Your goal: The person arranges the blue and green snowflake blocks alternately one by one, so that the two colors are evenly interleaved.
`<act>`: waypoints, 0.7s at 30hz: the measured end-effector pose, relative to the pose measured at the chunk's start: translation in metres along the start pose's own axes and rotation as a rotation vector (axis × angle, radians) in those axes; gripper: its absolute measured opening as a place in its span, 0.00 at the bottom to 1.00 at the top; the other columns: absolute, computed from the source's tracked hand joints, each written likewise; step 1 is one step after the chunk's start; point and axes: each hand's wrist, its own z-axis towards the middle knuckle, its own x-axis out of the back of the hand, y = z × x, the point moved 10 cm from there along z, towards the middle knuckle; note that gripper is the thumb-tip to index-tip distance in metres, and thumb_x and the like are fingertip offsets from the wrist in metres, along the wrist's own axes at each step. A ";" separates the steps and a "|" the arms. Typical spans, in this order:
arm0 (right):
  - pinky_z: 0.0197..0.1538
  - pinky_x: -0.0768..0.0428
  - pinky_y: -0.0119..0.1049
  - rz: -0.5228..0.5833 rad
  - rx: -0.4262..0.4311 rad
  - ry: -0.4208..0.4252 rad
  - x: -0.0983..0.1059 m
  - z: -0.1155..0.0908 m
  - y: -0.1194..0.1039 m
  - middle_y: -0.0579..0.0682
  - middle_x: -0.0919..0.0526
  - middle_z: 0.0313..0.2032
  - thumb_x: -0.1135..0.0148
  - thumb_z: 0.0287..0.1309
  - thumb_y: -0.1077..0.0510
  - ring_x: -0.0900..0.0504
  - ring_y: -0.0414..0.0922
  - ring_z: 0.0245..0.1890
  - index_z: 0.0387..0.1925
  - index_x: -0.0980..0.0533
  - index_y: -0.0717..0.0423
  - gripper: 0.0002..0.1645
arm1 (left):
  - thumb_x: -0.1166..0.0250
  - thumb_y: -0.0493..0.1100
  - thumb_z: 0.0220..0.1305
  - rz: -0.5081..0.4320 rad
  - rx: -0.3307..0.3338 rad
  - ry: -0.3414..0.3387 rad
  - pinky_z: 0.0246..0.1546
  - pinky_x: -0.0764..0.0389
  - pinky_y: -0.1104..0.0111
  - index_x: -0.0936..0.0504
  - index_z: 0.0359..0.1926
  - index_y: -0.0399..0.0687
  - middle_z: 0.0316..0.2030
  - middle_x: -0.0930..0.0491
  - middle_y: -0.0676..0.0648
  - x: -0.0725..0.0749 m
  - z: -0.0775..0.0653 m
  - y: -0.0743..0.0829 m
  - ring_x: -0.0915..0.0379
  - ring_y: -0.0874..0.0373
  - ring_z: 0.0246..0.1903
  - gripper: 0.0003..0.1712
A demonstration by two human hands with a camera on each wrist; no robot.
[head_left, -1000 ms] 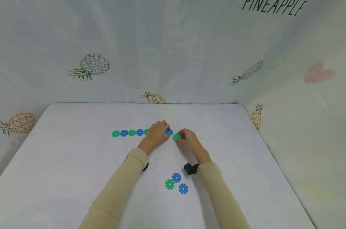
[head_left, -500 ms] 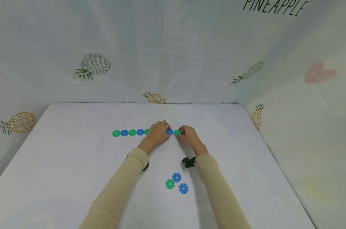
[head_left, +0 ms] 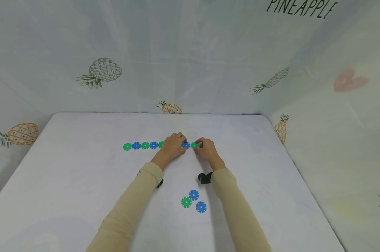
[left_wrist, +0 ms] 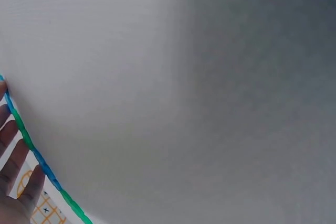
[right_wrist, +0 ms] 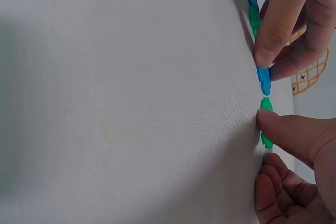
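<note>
A row of green and blue notched plastic discs (head_left: 145, 145) lies across the table's middle, partly covered by my left hand (head_left: 172, 147). In the right wrist view, my left thumb and fingers pinch the row's rightmost blue disc (right_wrist: 264, 82). My right hand (head_left: 208, 151) holds a green disc (head_left: 194, 145) just right of that blue one. Its thumb lies on the green disc (right_wrist: 266, 103) in the right wrist view, where a narrow gap separates the two discs. Fingers of the left hand (left_wrist: 13, 182) lie along the row in the left wrist view.
Two blue discs (head_left: 201, 207) and a loose green disc (head_left: 186, 202) lie on the white table (head_left: 67, 182), nearer the person. A dark device (head_left: 204, 178) sits at the right wrist. Pineapple-print cloth (head_left: 208, 70) stands behind the table.
My right hand has moved slightly up and left, bringing its green disc level with the row and closer to the end blue disc. The left hand has stayed in place.
</note>
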 end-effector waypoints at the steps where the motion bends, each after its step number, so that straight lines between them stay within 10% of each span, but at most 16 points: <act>1: 0.41 0.25 0.38 0.005 -0.004 0.001 0.000 0.000 0.000 0.57 0.23 0.39 0.37 0.56 0.57 0.26 0.48 0.38 0.50 0.26 0.59 0.20 | 0.38 0.49 0.60 0.001 0.000 -0.001 0.50 0.25 0.58 0.22 0.48 0.46 0.47 0.26 0.46 0.000 0.000 0.000 0.31 0.50 0.49 0.17; 21: 0.37 0.28 0.36 0.020 -0.022 0.038 0.000 -0.001 0.000 0.57 0.25 0.37 0.37 0.55 0.58 0.29 0.47 0.35 0.49 0.24 0.58 0.19 | 0.38 0.49 0.60 0.004 -0.003 0.006 0.49 0.25 0.58 0.23 0.48 0.46 0.46 0.26 0.46 0.000 0.000 0.001 0.31 0.51 0.48 0.17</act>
